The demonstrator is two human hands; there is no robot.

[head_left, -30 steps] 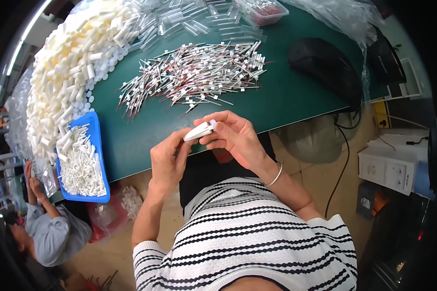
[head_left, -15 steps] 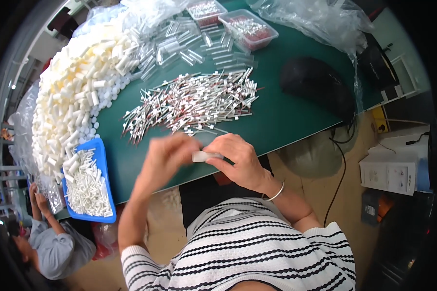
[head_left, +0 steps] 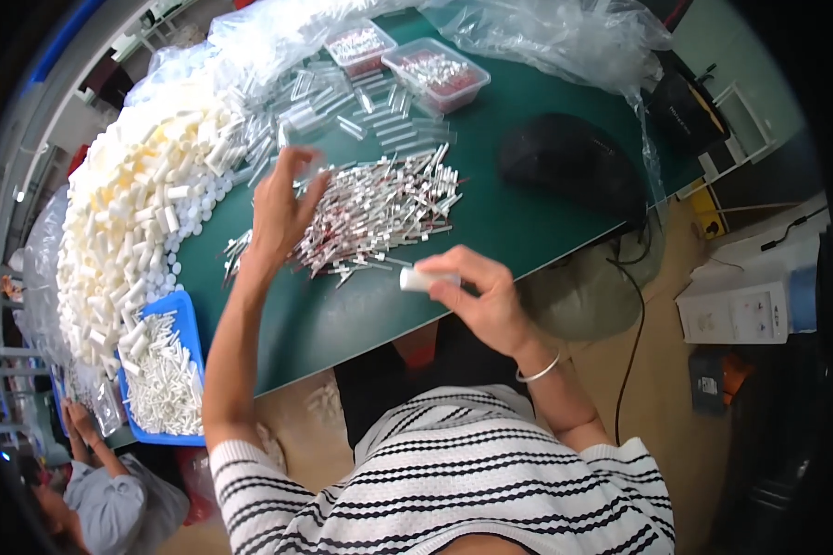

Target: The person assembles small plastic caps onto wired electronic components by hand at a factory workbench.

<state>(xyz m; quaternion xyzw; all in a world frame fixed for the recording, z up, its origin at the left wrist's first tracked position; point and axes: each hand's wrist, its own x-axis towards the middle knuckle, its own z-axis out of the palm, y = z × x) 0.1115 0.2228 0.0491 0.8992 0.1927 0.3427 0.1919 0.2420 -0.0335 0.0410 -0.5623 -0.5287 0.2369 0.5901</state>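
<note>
My right hand [head_left: 481, 291] pinches a short white cylinder [head_left: 416, 279] near the table's front edge, its left end sticking out past the fingertips. Part of the cylinder is hidden by the fingers. Over the left side of a heap of thin white-and-red sticks [head_left: 379, 213], my left hand [head_left: 279, 208] is raised with thumb and fingers apart, its fingertips a little blurred. Nothing shows between those fingers. Just beyond that hand lie loose clear tubes [head_left: 350, 128].
A big mound of white cylinders [head_left: 111, 213] and white round caps [head_left: 199, 205] covers the left. A blue tray [head_left: 190, 333] holds small white pieces. Two clear boxes [head_left: 477, 85] stand at the back, beside plastic sheeting [head_left: 546, 42]. A black bag-like object [head_left: 574, 166] lies right. A co-worker [head_left: 111, 490] sits lower left.
My left hand has left the right one and reached forward and left over the heap. My right hand has shifted slightly right, still with the white cylinder. The view has also shifted a little.
</note>
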